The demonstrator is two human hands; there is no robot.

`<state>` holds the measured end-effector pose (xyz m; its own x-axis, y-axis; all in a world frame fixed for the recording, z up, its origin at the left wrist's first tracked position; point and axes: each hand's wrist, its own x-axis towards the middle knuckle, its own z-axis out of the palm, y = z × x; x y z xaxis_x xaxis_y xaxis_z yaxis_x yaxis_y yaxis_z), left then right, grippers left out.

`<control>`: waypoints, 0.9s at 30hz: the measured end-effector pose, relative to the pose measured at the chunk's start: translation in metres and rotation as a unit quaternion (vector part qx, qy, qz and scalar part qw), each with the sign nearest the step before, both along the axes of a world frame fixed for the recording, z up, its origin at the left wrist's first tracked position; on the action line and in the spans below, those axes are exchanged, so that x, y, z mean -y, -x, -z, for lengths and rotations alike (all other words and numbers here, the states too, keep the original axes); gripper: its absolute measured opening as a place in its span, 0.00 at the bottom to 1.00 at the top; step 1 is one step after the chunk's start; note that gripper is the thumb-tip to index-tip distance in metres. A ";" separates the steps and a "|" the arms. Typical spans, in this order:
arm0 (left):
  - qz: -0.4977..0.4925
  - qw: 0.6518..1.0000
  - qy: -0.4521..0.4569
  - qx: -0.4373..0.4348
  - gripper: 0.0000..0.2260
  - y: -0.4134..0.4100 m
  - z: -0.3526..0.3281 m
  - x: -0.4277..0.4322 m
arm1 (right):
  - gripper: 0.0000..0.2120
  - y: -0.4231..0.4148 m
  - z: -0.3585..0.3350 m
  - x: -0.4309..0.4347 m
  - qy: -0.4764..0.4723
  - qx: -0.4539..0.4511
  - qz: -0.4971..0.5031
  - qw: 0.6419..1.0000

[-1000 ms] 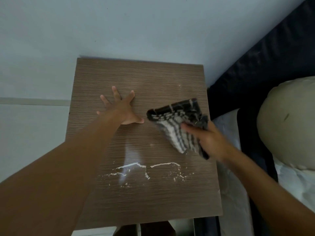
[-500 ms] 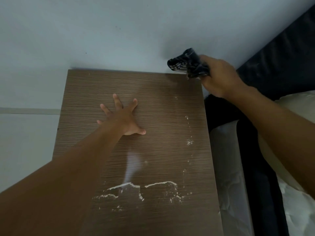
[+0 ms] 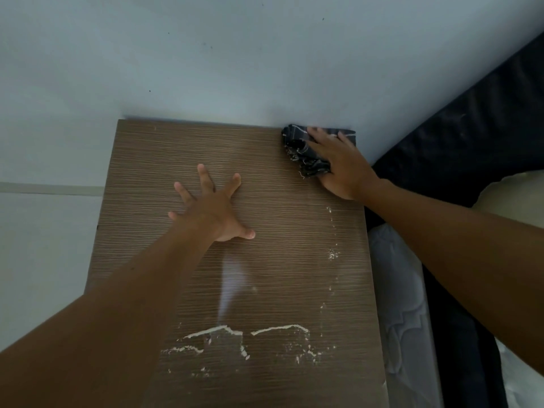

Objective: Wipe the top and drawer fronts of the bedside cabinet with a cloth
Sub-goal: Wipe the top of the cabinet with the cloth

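The brown wood-grain top of the bedside cabinet [image 3: 265,260] fills the middle of the view. A dark checked cloth [image 3: 306,154] lies bunched at its far right corner, against the wall. My right hand [image 3: 338,163] presses flat on the cloth and covers most of it. My left hand [image 3: 215,207] rests palm down on the cabinet top near its middle, fingers spread, holding nothing. White crumbly lines and specks [image 3: 250,337] mark the near part of the top, and a thin trail of specks [image 3: 332,251] runs along the right side. The drawer fronts are out of view.
A pale wall [image 3: 235,60] stands right behind the cabinet. A dark headboard [image 3: 471,128] and a mattress with white bedding [image 3: 403,304] lie close along the cabinet's right edge. A cream pillow [image 3: 518,192] sits further right.
My right hand carried the cloth from the middle right of the top up into the air by the wall, then pressed it down on the far right corner. The left hand stayed put.
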<state>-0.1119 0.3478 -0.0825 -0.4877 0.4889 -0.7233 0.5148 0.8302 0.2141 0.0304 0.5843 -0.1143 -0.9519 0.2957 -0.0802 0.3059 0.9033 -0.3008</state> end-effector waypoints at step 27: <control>0.047 0.999 -0.021 -0.012 0.54 -0.005 0.008 0.013 | 0.37 -0.166 0.004 0.246 0.072 0.041 0.078 0.994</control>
